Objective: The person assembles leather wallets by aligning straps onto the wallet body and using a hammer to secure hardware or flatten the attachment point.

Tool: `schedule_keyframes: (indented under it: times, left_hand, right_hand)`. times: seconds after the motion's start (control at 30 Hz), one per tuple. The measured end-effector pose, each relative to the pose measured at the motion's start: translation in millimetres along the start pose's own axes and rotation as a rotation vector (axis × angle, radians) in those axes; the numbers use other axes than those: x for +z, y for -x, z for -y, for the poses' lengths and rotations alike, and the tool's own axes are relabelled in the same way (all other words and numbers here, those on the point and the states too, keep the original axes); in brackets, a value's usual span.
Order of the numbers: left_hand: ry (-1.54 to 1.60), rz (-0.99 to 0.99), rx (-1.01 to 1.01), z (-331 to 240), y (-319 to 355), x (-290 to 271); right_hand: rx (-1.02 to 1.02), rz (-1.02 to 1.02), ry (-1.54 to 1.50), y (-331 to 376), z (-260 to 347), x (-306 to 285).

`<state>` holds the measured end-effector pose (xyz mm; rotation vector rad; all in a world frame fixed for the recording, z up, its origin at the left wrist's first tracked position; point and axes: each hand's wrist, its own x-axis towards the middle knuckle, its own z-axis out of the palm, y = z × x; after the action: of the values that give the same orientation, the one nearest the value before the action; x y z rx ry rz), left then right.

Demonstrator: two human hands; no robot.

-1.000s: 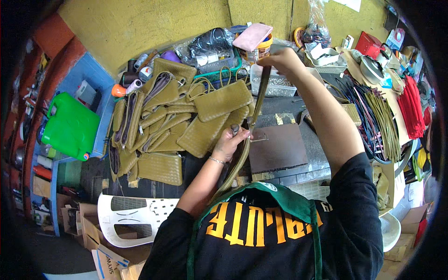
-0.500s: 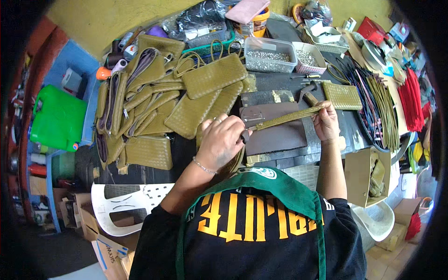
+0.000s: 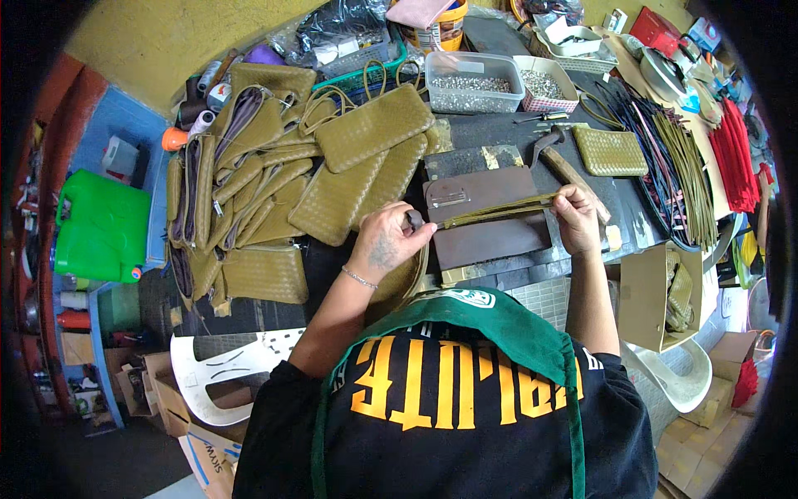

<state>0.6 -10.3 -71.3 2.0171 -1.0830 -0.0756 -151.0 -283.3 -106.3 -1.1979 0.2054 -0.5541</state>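
Stretched between my two hands is an olive strap (image 3: pixel 499 211), which looks folded into narrow strands. My left hand (image 3: pixel 384 243) is closed, pinching the strap's left end. It also has a dark rounded tool end (image 3: pixel 414 219) showing by its fingers; the rest of the tool is hidden. My right hand (image 3: pixel 577 218) pinches the opposite end between thumb and fingers. Beneath the strap lies a dark brown sheet (image 3: pixel 490 245) on a black board. A hammer (image 3: pixel 575 176) with a wooden handle rests just beyond my right hand.
Olive woven pouches (image 3: pixel 374 129) are heaped at the left. Behind stand a clear tub of small metal parts (image 3: pixel 474 83) and a checked tray (image 3: pixel 544 83). A single pouch (image 3: pixel 609 151) and bundled cords (image 3: pixel 677 175) lie right. An open carton (image 3: pixel 644 299) stands lower right.
The strap has turned from a flat band into thinner strands. My left hand has shifted slightly left, and my right hand is a little lower, uncovering more of the hammer.
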Motion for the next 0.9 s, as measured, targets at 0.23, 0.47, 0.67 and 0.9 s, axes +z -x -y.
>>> schedule_keyframes:
  times: [0.23,0.47,0.67,0.9]
  left_hand:
    - [-0.115,0.088,-0.026,12.2,1.8,11.1]
    - [-0.144,0.074,0.072,9.3,1.7,11.9]
    - [-0.324,0.061,0.151,-1.9,-1.3,11.5]
    - [-0.063,-0.018,0.187,-2.9,-3.5,21.7]
  right_hand:
    - [0.144,-0.044,0.611,8.3,14.5,13.7]
    - [-0.47,0.371,1.452,6.0,13.1,97.1]
    - [-0.352,0.401,1.251,8.4,-15.9,104.3]
    - [-0.341,0.348,1.207,10.3,-18.8,111.4]
